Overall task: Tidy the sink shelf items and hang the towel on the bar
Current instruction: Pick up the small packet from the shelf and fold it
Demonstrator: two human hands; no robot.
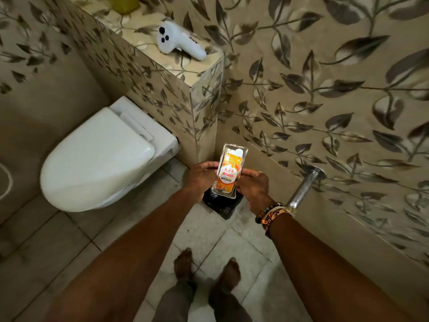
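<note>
An orange and white packet (231,169) with a clear plastic wrapper is held upright in the middle of the head view. My left hand (201,176) grips its left edge. My right hand (253,185) pinches its right edge and lower end. Right below the packet stands a small bin lined with a black bag (222,204) in the floor corner. No towel or sink shelf is in view.
A white toilet (97,156) with its lid down stands at the left. A white controller-like device (177,41) lies on the tiled ledge (197,70) above. A chrome pipe (304,189) juts from the right wall by my wrist. My bare feet (206,267) stand on floor tiles.
</note>
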